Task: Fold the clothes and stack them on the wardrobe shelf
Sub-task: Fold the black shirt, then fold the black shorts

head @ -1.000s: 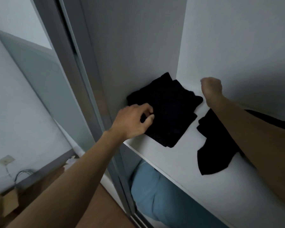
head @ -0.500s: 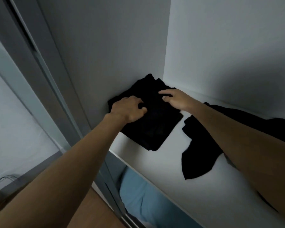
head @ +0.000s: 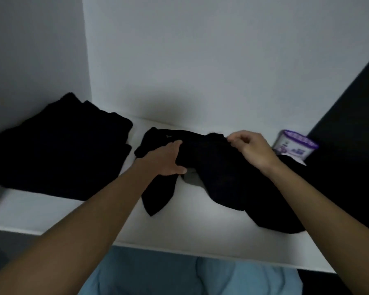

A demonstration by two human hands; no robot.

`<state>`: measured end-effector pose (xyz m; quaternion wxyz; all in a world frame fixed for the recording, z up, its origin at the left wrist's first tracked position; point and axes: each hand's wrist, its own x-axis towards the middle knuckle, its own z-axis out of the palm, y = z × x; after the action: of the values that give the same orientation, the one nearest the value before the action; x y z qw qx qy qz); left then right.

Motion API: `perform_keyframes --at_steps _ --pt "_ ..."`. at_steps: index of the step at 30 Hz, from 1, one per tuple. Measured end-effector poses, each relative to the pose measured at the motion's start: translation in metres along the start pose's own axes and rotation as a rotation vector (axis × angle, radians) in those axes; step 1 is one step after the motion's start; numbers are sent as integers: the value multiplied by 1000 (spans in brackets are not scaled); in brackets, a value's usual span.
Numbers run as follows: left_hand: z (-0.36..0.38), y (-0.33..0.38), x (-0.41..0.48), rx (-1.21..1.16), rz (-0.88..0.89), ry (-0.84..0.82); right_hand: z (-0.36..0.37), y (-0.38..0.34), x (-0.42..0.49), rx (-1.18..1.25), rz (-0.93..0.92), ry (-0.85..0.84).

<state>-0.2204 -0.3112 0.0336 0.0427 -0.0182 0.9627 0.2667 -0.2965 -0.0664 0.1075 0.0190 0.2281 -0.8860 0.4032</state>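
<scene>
An unfolded black garment (head: 217, 173) is seen lying rumpled on the white wardrobe shelf (head: 41, 211), just right of a folded black stack (head: 60, 145) in the left corner. It is pressed flat by the left hand (head: 166, 160), fingers extended, while its upper edge is pinched by the right hand (head: 251, 147). Being soft, light and limp, it is probably best taken by edges or corners. A lidded purple-and-white tub (head: 294, 146) is set at the right; its contents cannot be told.

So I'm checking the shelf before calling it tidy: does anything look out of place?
Yes. Right of the folded black stack, a black garment lies crumpled and unfolded on the shelf; the left hand rests on it and the right hand pinches it. A purple-lidded tub sits behind it among clothes.
</scene>
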Motion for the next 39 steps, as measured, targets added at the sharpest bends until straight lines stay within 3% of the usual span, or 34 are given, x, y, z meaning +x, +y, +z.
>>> perform_keyframes --at_steps 6,10,13,16,18,22,24,27,29,35,39 --pt "21 -13 5 13 51 121 23 63 -53 -141 373 -71" --pt "20 -18 2 32 81 104 57 65 -55 -119 370 229" --pt "28 -20 -7 11 86 78 65 59 -46 -55 516 482" --pt "30 -23 -16 -83 80 88 64 56 -44 103 713 502" --pt "26 -22 -20 -122 47 140 62 54 -47 72 717 511" --pt "18 -8 -26 2 31 354 59 45 -55 -206 574 358" --pt "13 7 -22 -112 -14 302 57 43 -59 -229 539 268" --pt "11 28 -7 -459 -146 168 55 42 -65 -176 476 170" --pt "15 38 2 -469 -193 170 53 40 -74 -86 429 124" --pt "26 76 19 -427 -265 368 23 42 -117 11 380 -40" --pt "34 93 13 -568 -235 465 -10 45 -146 93 390 -65"
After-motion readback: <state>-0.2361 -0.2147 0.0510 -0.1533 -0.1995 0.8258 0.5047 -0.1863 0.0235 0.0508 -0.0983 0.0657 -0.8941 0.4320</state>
